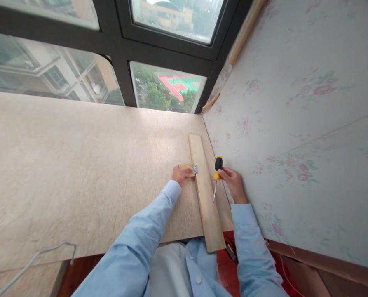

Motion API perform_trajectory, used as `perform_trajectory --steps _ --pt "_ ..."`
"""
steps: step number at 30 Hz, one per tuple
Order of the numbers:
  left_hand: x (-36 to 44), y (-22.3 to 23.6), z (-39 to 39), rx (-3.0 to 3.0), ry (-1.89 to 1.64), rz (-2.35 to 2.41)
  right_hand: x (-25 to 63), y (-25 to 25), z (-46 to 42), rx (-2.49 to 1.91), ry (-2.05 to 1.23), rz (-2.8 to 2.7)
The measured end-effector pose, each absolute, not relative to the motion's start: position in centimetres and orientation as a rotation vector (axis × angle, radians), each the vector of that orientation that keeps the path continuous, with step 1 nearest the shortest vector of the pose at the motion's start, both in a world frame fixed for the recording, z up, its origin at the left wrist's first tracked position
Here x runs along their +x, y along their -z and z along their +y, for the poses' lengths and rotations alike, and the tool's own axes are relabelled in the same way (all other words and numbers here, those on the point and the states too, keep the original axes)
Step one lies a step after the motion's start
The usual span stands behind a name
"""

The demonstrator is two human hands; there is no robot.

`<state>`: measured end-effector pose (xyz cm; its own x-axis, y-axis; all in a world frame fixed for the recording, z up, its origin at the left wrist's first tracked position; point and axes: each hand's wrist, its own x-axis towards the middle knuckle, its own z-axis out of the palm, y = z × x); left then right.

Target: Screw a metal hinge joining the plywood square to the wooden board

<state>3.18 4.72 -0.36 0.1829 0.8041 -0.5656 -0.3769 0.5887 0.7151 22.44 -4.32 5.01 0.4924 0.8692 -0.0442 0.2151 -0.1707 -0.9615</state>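
Light-blue buttoned shirt cloth (200,264) and its long sleeves (140,231) lie nearest my camera, below the front edge of the beige, marbled desk (78,165). From my remote seat I see the left hand (181,175) gripping a short, pale wooden block (184,166) beside a small silver metal hinge (195,169), which spans the seam to a long, flat, pale wooden board (204,189). The board lies near the desk's right edge, its near end jutting past the front edge. The right hand (232,181) grasps a yellow-and-black-handled screwdriver (216,175), steel tip angled down over the board; I cannot tell whether it touches.

What worries me is that overhang: a nudge from the body could pivot the board and part the seam. A slackened left grip might let the hinge drift out of line. If the screwdriver skidded, it could score the wood.

A dark-framed window (168,51) stands along the far edge, pale floral wallpaper (295,123) beyond the right. Toward the front-left corner is a bent grey metal rod (49,249).
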Motion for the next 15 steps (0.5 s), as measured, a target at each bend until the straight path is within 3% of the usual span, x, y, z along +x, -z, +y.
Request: perform_trajectory --steps 4,9,15 --pt "3.1 0.4 4.7 0.474 -0.877 1.071 21.6 -6.9 -5.0 -1.311 -0.94 -0.727" --pt "3.1 0.4 4.8 0.503 -0.868 1.108 19.8 -8.2 -5.8 -1.224 -1.102 -0.695" --pt "3.2 0.6 4.8 0.497 -0.881 1.113 18.6 -9.5 -6.2 -1.215 -0.984 -0.723"
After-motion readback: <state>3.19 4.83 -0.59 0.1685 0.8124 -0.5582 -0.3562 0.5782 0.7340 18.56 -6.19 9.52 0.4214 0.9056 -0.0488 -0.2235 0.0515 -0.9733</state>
